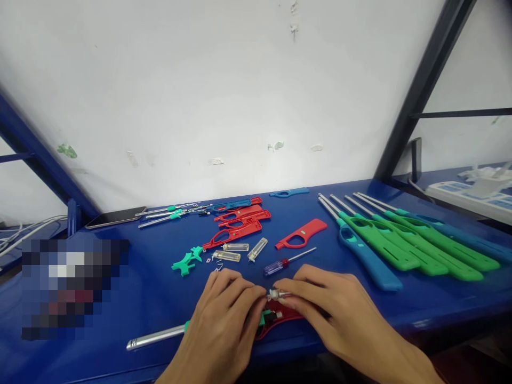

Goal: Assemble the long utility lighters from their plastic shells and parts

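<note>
A clear lighter fuel tank (277,294) with a small valve end is pinched between the thumb and fingers of my right hand (340,306). My left hand (224,320) is closed beside the valve end; whatever its fingertips pinch is too small to make out. Under both hands lies an open red lighter handle half (291,313), partly covered. A metal lighter tube (156,337) with a green collar sticks out to the left of it. Green and black inner parts (273,316) show between my hands.
Beyond my hands lie a purple-handled screwdriver (276,266), loose fuel tanks (236,247), green triggers (184,263) and red handle halves (240,233). Several green lighters (384,248) and a blue lighter (370,261) fan out at right. A dark phone-like slab (116,217) rests at the back left.
</note>
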`<state>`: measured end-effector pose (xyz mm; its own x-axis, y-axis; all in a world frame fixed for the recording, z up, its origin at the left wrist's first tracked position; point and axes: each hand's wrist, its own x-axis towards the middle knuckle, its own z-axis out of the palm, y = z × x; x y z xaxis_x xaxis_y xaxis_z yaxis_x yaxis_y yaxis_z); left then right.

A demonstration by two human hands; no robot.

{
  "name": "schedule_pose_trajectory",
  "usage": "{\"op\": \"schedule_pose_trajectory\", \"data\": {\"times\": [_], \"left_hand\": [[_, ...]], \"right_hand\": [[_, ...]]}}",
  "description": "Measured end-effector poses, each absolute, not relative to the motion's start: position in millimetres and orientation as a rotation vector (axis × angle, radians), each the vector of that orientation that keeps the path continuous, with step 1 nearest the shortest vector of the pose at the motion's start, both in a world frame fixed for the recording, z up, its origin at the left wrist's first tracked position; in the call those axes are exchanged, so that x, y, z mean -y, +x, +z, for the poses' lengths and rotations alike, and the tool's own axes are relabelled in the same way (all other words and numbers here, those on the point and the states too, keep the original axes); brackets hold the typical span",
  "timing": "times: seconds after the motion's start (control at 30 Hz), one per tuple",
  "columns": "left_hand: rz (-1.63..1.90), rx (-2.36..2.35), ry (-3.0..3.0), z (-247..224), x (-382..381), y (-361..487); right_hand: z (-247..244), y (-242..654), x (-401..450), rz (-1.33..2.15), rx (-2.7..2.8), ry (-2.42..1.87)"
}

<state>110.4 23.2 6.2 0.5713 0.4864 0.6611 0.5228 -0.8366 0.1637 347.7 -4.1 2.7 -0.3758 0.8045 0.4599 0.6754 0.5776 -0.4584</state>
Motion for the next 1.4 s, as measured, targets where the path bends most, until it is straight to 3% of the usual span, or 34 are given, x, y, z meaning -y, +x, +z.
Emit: {"op": "schedule_pose_trajectory", "data": {"times": [1.4], "left_hand": [[-0.981, 0.953, -2.692, 0.5, -7.0, 109.5]], "right_hand": [[2.9, 352.6, -0.8, 0.342, 2.122, -1.178]]}}
